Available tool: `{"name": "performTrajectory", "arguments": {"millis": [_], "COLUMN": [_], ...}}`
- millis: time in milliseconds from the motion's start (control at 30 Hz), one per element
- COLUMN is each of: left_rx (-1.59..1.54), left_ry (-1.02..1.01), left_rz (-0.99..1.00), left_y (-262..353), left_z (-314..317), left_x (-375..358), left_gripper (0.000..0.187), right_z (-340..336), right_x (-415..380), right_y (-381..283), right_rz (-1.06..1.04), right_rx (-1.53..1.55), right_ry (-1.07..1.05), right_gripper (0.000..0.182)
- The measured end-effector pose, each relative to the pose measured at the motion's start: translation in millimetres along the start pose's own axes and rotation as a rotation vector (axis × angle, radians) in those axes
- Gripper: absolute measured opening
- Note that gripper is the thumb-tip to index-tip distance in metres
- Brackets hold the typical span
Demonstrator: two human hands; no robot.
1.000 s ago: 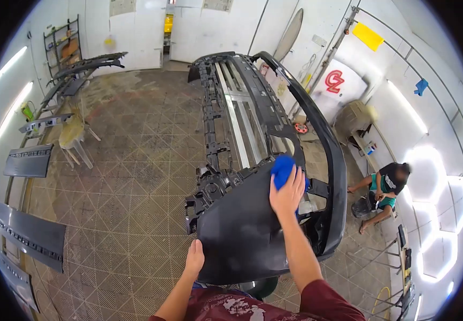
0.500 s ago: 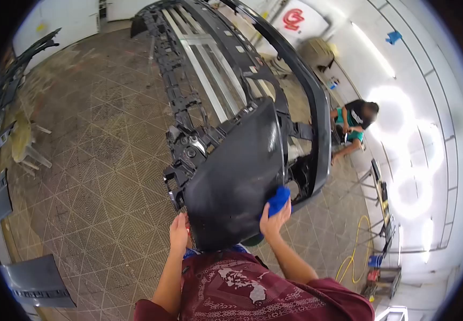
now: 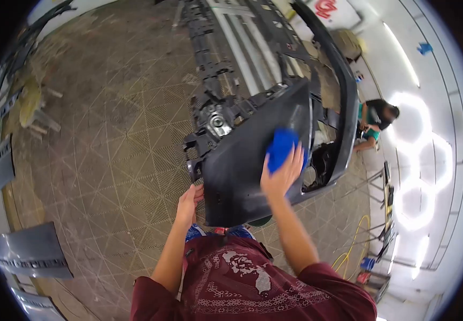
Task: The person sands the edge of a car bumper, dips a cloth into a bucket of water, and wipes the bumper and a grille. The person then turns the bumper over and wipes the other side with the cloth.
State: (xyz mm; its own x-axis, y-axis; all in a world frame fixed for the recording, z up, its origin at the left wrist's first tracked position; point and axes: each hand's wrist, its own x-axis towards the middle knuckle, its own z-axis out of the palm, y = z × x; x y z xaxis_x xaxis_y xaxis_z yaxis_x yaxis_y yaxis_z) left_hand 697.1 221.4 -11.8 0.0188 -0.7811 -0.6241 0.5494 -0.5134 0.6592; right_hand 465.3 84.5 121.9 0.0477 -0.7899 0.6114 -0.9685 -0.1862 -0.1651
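Note:
A large black car bumper (image 3: 242, 166) stands in front of me, its inner ribbed side stretching away to the top. My right hand (image 3: 280, 174) presses a blue cloth (image 3: 280, 147) flat against the bumper's dark corner panel. My left hand (image 3: 190, 200) grips the panel's lower left edge and steadies it. Both forearms reach out from my dark red patterned shirt.
Another person (image 3: 377, 120) sits low by the right wall. Grey and black body panels (image 3: 33, 251) lean along the left side. A pale plastic chair (image 3: 31, 109) stands at the far left. A yellow hose (image 3: 355, 246) lies on the gridded floor at the lower right.
My right hand slid the blue cloth from the top of the panel down to its lower edge, then back up to the middle. The view tilted down and closer.

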Motion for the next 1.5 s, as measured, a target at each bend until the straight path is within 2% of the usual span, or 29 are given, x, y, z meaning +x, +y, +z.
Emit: {"name": "performTrajectory", "arguments": {"millis": [67,133,167,233,367,467,533,567,600,667,733,767,800,833,867,900,933,1000,1033,1067,1100,1133,1167,1300,1333,1367,1433,1467,1500], "left_rx": [-0.021,0.015,0.001,0.054,0.019,-0.045,-0.096,-0.134,-0.162,-0.202,-0.295,-0.311,-0.267,-0.225,-0.242,-0.28,-0.322,-0.35,-0.338,-0.32,-0.325,-0.355,-0.384,-0.273,-0.1,0.078,0.213,0.239,0.213], "left_ry": [-0.001,-0.05,-0.038,-0.036,-0.028,-0.053,-0.005,0.024,0.048,0.027,-0.01,0.004,0.009,0.022,0.054,-0.01,-0.072,-0.079,-0.09,-0.107,-0.089,-0.111,-0.131,-0.129,-0.11,-0.084,-0.041,-0.059,-0.045], "left_rz": [0.015,0.06,0.061,0.037,0.04,0.093,0.108,0.102,0.087,0.088,0.098,0.106,0.137,0.164,0.152,0.195,0.252,0.28,0.278,0.275,0.257,0.234,0.225,0.144,0.179,0.215,0.267,0.275,0.276], "left_y": [-7.9,-10.2,-6.9,3.6,-11.0,-24.4,-25.6,-27.7,-31.9,-36.2,-35.0,-35.8,-37.8,-42.2,-49.7,-55.0,-56.4,-58.4,-57.2,-55.3,-56.0,-57.1,-54.8,-23.4,-19.8,-16.1,-9.4,-5.6,-5.3], "left_z": [-6.0,-9.3,-8.3,-0.1,-3.4,-9.4,-8.2,-9.1,-9.1,-5.2,-5.0,-3.5,-1.9,-1.6,-1.8,-2.8,-4.8,-10.1,-13.8,-19.7,-27.1,-36.2,-41.9,-38.0,-32.2,-29.1,-31.0,-28.5,-29.5], "left_x": [-0.7,1.0,-4.3,-19.3,-17.0,-6.2,1.5,4.2,3.4,1.6,1.6,-0.7,-4.6,-8.9,-13.4,-16.0,-14.2,-11.8,-13.6,-12.7,-5.4,1.3,3.8,-0.6,4.2,7.8,3.7,-5.0,-10.8], "left_gripper": [0.059,0.063,0.063,0.064,0.067,0.067,0.066,0.066,0.067,0.068,0.072,0.072,0.074,0.076,0.076,0.08,0.083,0.081,0.084,0.087,0.087,0.088,0.09,0.099,0.1,0.102,0.105,0.106,0.106], "right_z": [-6.3,0.2,-1.8,3.8,22.4,35.0,18.5,2.3,-15.7,22.8,6.7,-9.9,-15.1,5.9,21.0,27.7,41.1,54.8,42.2,17.4,27.7,19.2,18.9,42.5,50.0,58.1,59.3,32.8,1.3], "right_x": [-118.7,-177.3,-161.4,-82.1,110.0,131.6,57.0,12.3,-19.2,-101.7,-48.8,2.5,51.5,93.9,137.0,175.6,201.3,167.3,126.4,69.8,9.2,-46.1,-98.0,-257.1,-267.6,-267.7,-234.1,-187.8,-137.6], "right_y": [19.4,44.8,49.2,62.6,25.2,-19.8,-63.9,-74.1,-86.4,-27.5,-21.5,-21.6,-20.1,-6.1,4.4,14.9,27.3,11.0,-18.5,-58.6,-65.4,-80.1,-83.9,1.6,28.3,49.5,69.5,59.9,46.6], "right_rz": [0.104,0.147,0.214,-0.021,-0.131,-0.243,-0.413,-0.546,-0.767,-1.226,-1.106,-1.01,-0.925,-0.84,-0.669,-0.487,-0.455,-0.55,-0.604,-0.602,-0.843,-0.954,-1.136,-1.687,-1.873,-1.929,-1.872,-1.763,-1.626], "right_rx": [0.025,0.121,0.132,0.116,0.071,-0.112,0.046,0.011,-0.166,0.144,0.13,0.073,-0.059,0.044,0.087,0.058,0.018,-0.077,0.012,-0.013,-0.021,0.045,-0.123,-0.035,-0.069,-0.025,0.088,0.097,0.053], "right_ry": [-0.119,-0.022,-0.082,-0.027,0.022,-0.008,-0.06,-0.318,-0.817,-0.49,-0.677,-0.635,-0.495,-0.169,-0.036,-0.084,-0.047,0.205,0.089,-0.168,-0.051,-0.247,-0.311,-0.404,-0.41,-0.507,-0.494,-0.656,-0.607], "right_gripper": [0.092,0.096,0.092,0.087,0.075,0.074,0.075,0.075,0.08,0.085,0.088,0.085,0.079,0.071,0.067,0.067,0.065,0.062,0.062,0.064,0.067,0.066,0.061,0.061,0.061,0.06,0.064,0.079,0.091]}}
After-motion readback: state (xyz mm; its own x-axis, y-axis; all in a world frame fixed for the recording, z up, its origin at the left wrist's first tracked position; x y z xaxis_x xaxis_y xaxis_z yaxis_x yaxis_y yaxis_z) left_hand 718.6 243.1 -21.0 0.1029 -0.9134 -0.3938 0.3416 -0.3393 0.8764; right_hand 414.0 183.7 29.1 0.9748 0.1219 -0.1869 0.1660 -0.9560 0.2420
